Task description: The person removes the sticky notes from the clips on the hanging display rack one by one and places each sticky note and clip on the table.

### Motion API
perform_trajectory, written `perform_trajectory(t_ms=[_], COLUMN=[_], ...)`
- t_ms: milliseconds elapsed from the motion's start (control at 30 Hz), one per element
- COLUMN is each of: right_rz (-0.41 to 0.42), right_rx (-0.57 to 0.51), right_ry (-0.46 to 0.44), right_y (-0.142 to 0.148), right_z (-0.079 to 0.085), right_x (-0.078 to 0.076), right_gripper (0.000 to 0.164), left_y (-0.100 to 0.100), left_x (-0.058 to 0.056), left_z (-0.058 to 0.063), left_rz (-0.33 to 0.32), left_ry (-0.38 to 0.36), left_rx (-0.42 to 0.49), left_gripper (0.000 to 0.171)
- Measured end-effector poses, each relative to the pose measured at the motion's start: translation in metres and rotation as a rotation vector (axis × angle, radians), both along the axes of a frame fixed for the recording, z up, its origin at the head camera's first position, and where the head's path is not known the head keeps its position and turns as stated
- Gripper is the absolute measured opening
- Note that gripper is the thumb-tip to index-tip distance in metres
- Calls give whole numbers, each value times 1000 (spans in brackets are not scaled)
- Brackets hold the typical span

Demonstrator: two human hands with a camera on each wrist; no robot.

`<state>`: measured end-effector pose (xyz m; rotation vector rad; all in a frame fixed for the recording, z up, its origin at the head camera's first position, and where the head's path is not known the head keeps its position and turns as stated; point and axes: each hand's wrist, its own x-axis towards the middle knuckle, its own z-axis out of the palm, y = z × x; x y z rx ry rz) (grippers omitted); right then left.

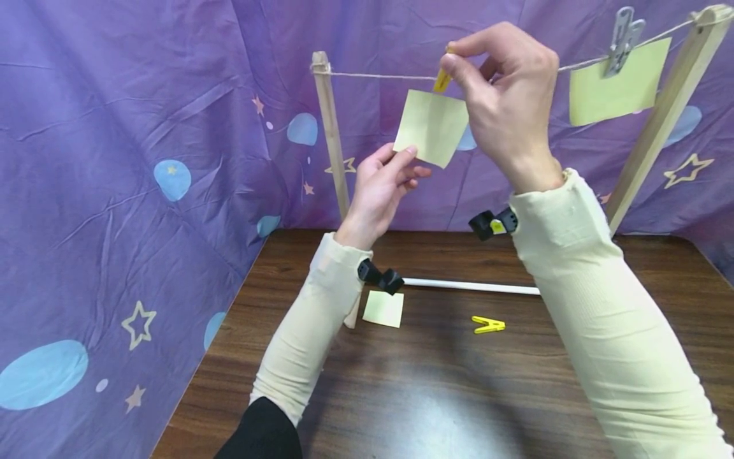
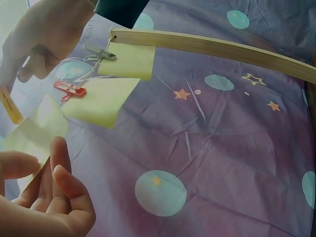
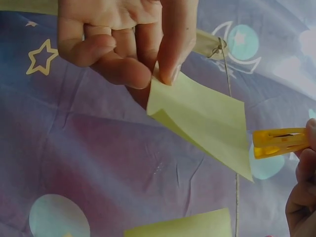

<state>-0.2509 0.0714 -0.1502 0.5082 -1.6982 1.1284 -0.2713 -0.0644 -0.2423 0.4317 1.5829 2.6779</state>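
My left hand (image 1: 381, 188) pinches a pale yellow sticky note (image 1: 432, 131) at its lower left corner, thumb in front and fingers behind. The note is raised just below a string (image 1: 378, 76). My right hand (image 1: 513, 95) grips a yellow clothespin (image 1: 442, 81) between thumb and forefinger, at the string above the note's top edge. From the right wrist view, the tip of this clothespin (image 3: 279, 143) stands a little apart from the note's edge (image 3: 212, 116), and the string passes behind the note. Whether the clothespin's mouth is spread is unclear.
The string runs between two wooden posts (image 1: 329, 127). A grey clip (image 1: 622, 44) holds one note on it; a red clothespin (image 2: 70, 90) holds another, seen in the left wrist view. On the brown table (image 1: 430, 382) lie a yellow clothespin (image 1: 489, 325), a note (image 1: 383, 309) and a white bar (image 1: 470, 285).
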Motion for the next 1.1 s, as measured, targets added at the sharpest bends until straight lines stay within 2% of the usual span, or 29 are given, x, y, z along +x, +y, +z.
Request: perform_trajectory(t_ms=[100,233,400,467,967,1100], right_rz=[15,21,31,42,107,123], right_rx=[3,-13,-45,-60,-127,-137], right_ry=[60,47,-8,-27,-24,-16], right_y=[2,4,5,6,13,17], right_z=[0,1,3,4,-1,-6], right_x=[1,2,6,9,24,27], right_gripper=[12,12,2,4,3,10], left_y=[0,0,0,0,0,0], left_x=[0,0,1,1,6,8], left_z=[-1,-1,1,2,0,-2], left_rz=[-6,-11,-7,-5,-12,-23], left_ry=[1,1,15,21,14,23], left_rx=[-8,-12,-10,-11,-27,-23], left_gripper=[12,12,12,14,4,7])
